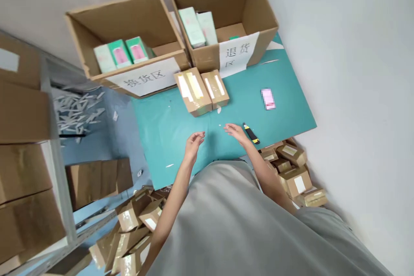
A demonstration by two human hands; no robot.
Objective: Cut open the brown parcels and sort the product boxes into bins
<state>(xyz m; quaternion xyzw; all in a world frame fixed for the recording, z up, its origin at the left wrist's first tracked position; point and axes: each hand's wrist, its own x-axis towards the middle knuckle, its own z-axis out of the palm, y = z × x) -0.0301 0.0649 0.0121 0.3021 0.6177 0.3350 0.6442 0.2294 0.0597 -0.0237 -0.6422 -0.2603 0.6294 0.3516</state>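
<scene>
Both my hands hover over the front of the teal table [155,138], apart from each other, with nothing in them. My left hand [194,143] has its fingers loosely curled and apart. Fingers extended, my right hand [236,132] is just left of a black and yellow box cutter [251,133]. Beyond the hands, a larger taped cardboard parcel [194,92] and a smaller taped parcel [216,89] stand side by side. A pink phone-like item [268,98], partly pixelated, lies to the right.
At the back stand two open cartons with handwritten paper signs, a left carton [139,71] and a right carton [207,58], both holding green and white boxes. Parcels are heaped below on the left [129,220] and right [291,172]. A shelf post [60,138] rises at left.
</scene>
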